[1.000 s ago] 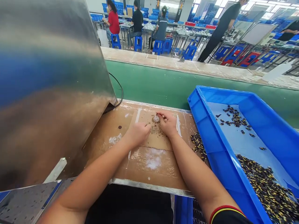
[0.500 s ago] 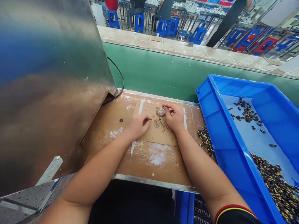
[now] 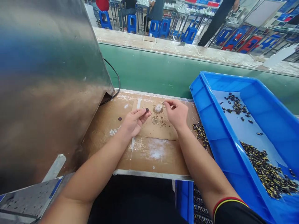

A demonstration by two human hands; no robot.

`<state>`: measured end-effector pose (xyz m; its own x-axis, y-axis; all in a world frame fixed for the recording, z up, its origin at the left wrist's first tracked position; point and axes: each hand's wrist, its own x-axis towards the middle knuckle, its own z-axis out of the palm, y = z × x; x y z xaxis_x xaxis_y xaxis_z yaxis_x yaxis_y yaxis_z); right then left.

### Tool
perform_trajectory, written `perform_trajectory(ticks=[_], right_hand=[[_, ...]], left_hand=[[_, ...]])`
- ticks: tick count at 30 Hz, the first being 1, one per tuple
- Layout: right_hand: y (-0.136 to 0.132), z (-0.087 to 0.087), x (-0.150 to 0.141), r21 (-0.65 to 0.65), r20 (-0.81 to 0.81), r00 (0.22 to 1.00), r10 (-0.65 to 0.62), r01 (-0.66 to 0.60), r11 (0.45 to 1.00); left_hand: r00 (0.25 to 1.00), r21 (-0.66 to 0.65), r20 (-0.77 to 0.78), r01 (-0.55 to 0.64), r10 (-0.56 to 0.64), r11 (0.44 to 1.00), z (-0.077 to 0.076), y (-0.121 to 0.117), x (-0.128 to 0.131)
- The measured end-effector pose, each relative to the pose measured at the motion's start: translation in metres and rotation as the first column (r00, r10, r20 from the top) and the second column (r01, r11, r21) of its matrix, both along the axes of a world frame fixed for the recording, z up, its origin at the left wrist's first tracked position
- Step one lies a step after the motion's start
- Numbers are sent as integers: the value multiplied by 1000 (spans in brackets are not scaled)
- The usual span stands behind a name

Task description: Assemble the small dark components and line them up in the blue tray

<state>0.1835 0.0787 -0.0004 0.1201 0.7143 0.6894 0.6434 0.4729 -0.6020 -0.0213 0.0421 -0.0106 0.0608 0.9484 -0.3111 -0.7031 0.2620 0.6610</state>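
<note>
1. the left hand (image 3: 135, 124) is turning palm up above a cardboard sheet (image 3: 144, 158) on the counter (image 3: 151, 174), and its fingers (image 3: 142, 113) are pinching a small dark disc (image 3: 147, 110) in a narrow grip.
2. the right hand (image 3: 177, 114) is hovering just beside a clear round piece (image 3: 158, 108), its fingers (image 3: 168, 102) drawn narrowly together; i cannot tell whether they are holding anything tiny.
3. the clear round piece is sitting on a brown ring mark near the far part of the cardboard, between the two hands, and a second dark disc (image 3: 120, 119) is lying on the cardboard left of the left hand.
4. a loose heap of small dark-and-gold parts (image 3: 199, 133) is lying just right of the right hand, against the wall of a blue plastic tray (image 3: 205, 119) that is holding many more of them (image 3: 266, 169).
5. a stainless steel housing (image 3: 46, 84) is rising at the left, with a black cable (image 3: 114, 82) trailing from beneath it, while co-workers (image 3: 156, 12) are sitting on blue stools (image 3: 154, 28) beyond a green panel (image 3: 149, 70).
</note>
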Motion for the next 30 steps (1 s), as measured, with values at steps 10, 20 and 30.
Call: perform_trajectory(ticks=[10,20,30], right_hand=[[-38,-11,-13,-216,-606,778,168,-364,906],[-65,-22,-33,-126,-554,766,325,-464,877],[-76,-16,-33,55,-394,818,419,-435,899]], left_hand=[[999,33,-5,38,-38,999,6,-11,14],[998,143,-58,15,-7,990,-9,-17,11],[996,197,-81,48,-32,979,-7,-23,16]])
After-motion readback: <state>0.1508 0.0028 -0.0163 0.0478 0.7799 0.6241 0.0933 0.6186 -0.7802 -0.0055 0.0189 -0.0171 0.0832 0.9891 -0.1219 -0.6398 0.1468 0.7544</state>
